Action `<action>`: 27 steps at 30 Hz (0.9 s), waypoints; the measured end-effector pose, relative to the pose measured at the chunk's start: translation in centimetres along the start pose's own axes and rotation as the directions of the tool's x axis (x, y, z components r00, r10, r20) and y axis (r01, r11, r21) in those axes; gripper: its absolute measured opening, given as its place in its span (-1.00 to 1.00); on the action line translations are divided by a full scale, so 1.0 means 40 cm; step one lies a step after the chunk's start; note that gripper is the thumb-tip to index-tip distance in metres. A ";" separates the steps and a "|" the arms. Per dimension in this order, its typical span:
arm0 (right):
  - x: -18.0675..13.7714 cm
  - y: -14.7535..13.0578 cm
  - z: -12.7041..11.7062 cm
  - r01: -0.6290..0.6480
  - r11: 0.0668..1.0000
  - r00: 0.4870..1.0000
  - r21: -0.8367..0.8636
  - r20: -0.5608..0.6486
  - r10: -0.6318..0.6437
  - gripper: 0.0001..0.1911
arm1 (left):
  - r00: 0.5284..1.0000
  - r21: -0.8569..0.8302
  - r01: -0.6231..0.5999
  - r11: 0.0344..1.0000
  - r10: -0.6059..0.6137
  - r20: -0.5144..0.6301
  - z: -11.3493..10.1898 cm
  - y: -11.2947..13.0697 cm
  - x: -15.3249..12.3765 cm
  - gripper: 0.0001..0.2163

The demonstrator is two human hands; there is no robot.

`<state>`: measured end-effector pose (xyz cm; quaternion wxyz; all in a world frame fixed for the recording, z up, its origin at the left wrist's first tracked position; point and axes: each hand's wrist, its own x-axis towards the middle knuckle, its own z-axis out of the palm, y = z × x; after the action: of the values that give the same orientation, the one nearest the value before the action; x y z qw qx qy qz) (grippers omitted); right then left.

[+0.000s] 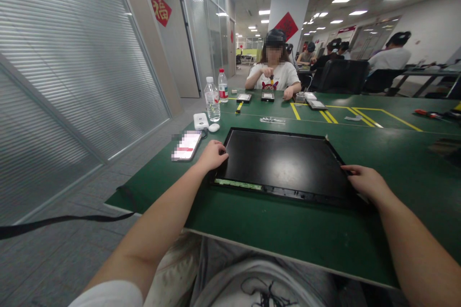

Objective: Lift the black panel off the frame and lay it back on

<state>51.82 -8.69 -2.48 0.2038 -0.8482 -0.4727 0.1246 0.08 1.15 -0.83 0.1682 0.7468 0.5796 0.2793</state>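
A large flat black screen panel [284, 160] lies on the green table [273, 230] in front of me, with a thin green circuit strip along its near edge. My left hand [212, 154] grips the panel's left edge, fingers curled over it. My right hand [365, 183] holds the right edge near the near corner, fingers closed on the rim.
A phone [186, 145], a white charger box [200, 120], a white earbud case [213, 128] and two water bottles [212, 100] stand at the left. A person [273, 74] sits at the far side with small devices [267, 97]. Tools [430, 114] lie far right.
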 end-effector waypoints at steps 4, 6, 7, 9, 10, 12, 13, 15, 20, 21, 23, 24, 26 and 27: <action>0.000 0.001 0.005 0.000 1.000 1.000 0.002 -0.002 0.000 -0.41 | 0.999 -0.006 0.034 0.999 -0.034 0.012 -0.004 -0.004 -0.001 -0.65; 0.002 0.001 0.006 -0.003 1.000 1.000 0.000 0.002 0.003 -0.40 | 0.999 0.049 0.033 0.998 -0.033 0.003 -0.004 -0.006 0.000 -0.59; 0.003 0.001 0.007 -0.005 1.000 1.000 -0.003 0.004 0.005 -0.40 | 1.000 0.091 0.028 0.995 -0.028 -0.003 -0.003 -0.007 0.001 -0.57; 0.004 0.003 0.009 -0.009 1.000 1.000 -0.008 0.005 0.009 -0.40 | 1.000 0.188 0.022 0.982 -0.023 0.002 -0.001 -0.012 0.003 -0.60; 0.005 0.004 0.010 -0.010 1.000 1.000 -0.009 0.005 0.010 -0.40 | 1.000 0.229 0.021 0.973 -0.025 0.015 0.000 -0.014 0.005 -0.62; 0.005 0.006 0.012 -0.011 1.000 1.000 -0.007 0.003 0.011 -0.42 | 0.998 0.277 0.012 0.961 -0.027 0.051 0.001 -0.021 0.009 -0.65; 0.005 0.007 0.013 -0.010 1.000 1.000 -0.003 0.001 0.010 -0.43 | 0.998 0.281 0.001 0.960 -0.019 0.063 0.002 -0.025 0.011 -0.66; 0.006 0.008 0.015 -0.009 1.000 1.000 0.005 -0.002 0.009 -0.44 | 0.998 0.262 -0.021 0.965 0.004 0.065 0.002 -0.033 0.015 -0.67; 0.015 0.015 0.018 -0.008 1.000 1.000 0.030 -0.005 0.008 -0.44 | 0.999 0.170 -0.010 0.985 0.004 0.036 0.004 -0.040 0.022 -0.72; 0.019 0.018 0.019 -0.012 0.999 1.000 0.042 -0.003 0.012 -0.45 | 1.000 0.144 -0.002 0.990 -0.002 0.029 0.004 -0.038 0.023 -0.73; 0.027 0.027 0.020 -0.018 0.997 1.000 0.079 0.000 0.018 -0.48 | 1.000 0.072 0.026 0.997 -0.026 0.007 0.002 -0.030 0.022 -0.76; 0.031 0.032 0.022 -0.015 0.995 1.000 0.103 -0.003 0.015 -0.49 | 0.999 0.023 0.045 0.999 -0.045 -0.007 0.001 -0.024 0.020 -0.78; 0.037 0.041 0.025 -0.002 0.990 1.000 0.143 -0.019 0.005 -0.52 | 0.994 -0.114 0.096 0.989 -0.101 -0.036 -0.003 -0.008 0.015 -0.81; 0.039 0.044 0.027 0.002 0.987 1.000 0.159 -0.027 0.002 -0.53 | 0.990 -0.203 0.126 0.971 -0.136 -0.039 -0.006 0.001 0.011 -0.82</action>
<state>53.52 -7.96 -4.27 0.2770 -0.8308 -0.4586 0.1505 0.04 1.57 -0.53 0.2452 0.6788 0.6008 0.3438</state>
